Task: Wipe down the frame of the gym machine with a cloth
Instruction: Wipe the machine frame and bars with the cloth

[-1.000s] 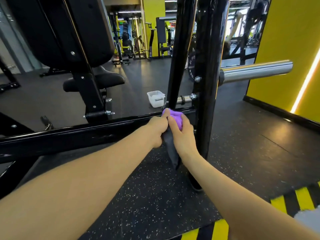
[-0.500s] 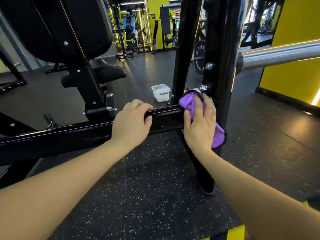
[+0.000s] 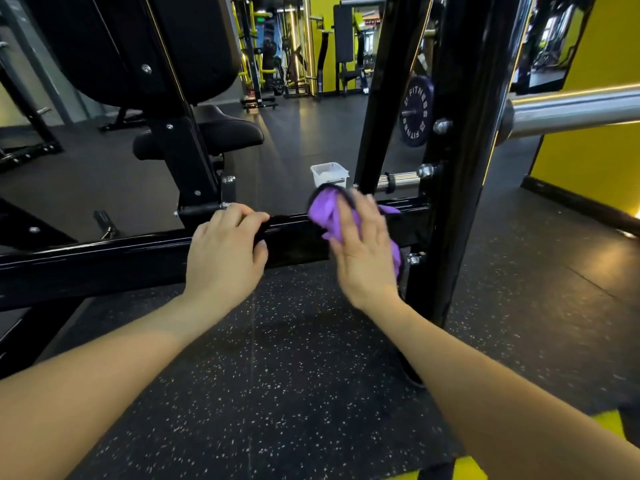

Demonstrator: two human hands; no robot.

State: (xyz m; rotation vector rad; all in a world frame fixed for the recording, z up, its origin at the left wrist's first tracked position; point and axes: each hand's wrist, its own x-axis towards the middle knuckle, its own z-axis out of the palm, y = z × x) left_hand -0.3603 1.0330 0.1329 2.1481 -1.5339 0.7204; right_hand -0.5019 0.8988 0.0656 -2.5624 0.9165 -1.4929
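Item: bar [image 3: 131,258], black, the low cross-member of the frame. Its long axis runs left to right in front of us, rising slightly toward the right, where it meets the upright [image 3: 460,188].

Item: cloth [image 3: 325,214], purple with a dark edge. It lies on the bar's top and near face, just left of the upright, bunched under our right hand [image 3: 363,258].

Item: right hand. Fingers straight and spread, palm flat on the cloth, pressing it against the bar. The hand is blurred, so we cannot tell how firmly it bears down.

Item: left hand [image 3: 225,254]. Fingers curled over the bar's top edge, thumb on the near face, gripping it. It sits near the cloth, to its left, with a short stretch of bare bar between the two.

Item: tub [image 3: 329,173], white, on the floor beyond the bar, behind the cloth.

Item: sleeve [image 3: 575,114], chrome, jutting right from the upright, well above the bar.

Note on the relation that matters: the unwiped length lies mostly to our left along the bar's axis. We judge the right hand must slide the cloth leftward, and the left hand, standing in that path, would have to shift or lift.
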